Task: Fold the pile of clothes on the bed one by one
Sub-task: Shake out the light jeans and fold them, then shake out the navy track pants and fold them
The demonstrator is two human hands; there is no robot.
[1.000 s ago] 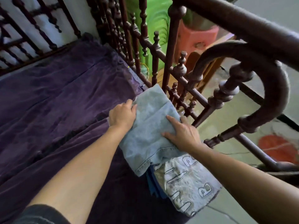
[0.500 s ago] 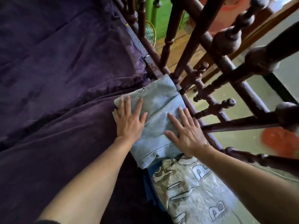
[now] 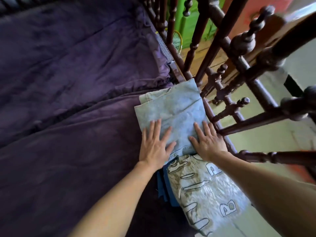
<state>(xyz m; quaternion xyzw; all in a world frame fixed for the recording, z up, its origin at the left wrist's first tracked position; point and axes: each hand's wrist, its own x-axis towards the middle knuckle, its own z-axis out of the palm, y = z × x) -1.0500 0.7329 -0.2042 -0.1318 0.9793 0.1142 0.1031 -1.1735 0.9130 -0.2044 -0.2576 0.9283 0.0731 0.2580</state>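
Grey garment (image 3: 205, 190) printed with outlined letters lies nearest, on dark blue folded cloth (image 3: 164, 185) at the bed's right edge. Just beyond it, the left hand (image 3: 154, 147) and right hand (image 3: 209, 142) lie flat with fingers spread, pressing the near end of the folded light-blue jeans (image 3: 174, 108). The jeans rest on the purple bedspread (image 3: 68, 82), right beside the dark turned-wood bed rail (image 3: 220, 53).

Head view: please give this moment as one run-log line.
item: folded denim | left hand: flat, presses it | right hand: flat, presses it | below: grey printed garment, partly under denim | base: purple bed cover
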